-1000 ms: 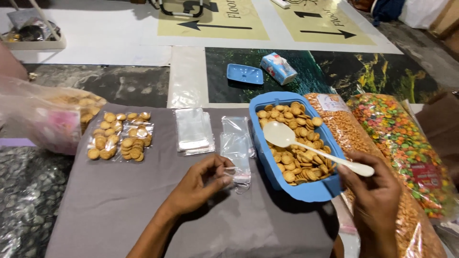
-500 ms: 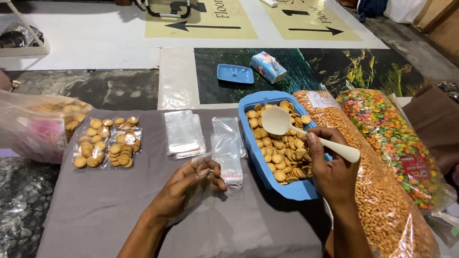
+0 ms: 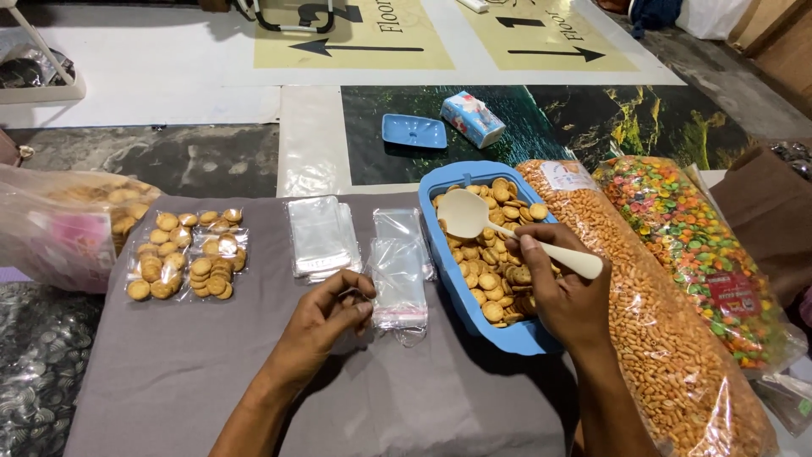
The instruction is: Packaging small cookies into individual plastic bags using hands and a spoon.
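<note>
Head view: right hand (image 3: pixel 565 296) grips cream spoon (image 3: pixel 507 233) over blue biscuit tub (image 3: pixel 516 338), centre frame; left hand (image 3: pixel 326 322) pinches clear sachet (image 3: pixel 397 275). Filling step; sachet mouth needs opening.

single head view, close above, facing down-forward over grey cloth (image 3: pixel 211 372).

Left hand (image 3: pixel 326 317) low near the front edge, fingers curled, pinching; right hand (image 3: pixel 562 292) raised, fingers closed in a grip.

Blue lid (image 3: pixel 414 131), tissue pack (image 3: pixel 472 118) behind; colourful candy bag (image 3: pixel 698 245) right.
</note>
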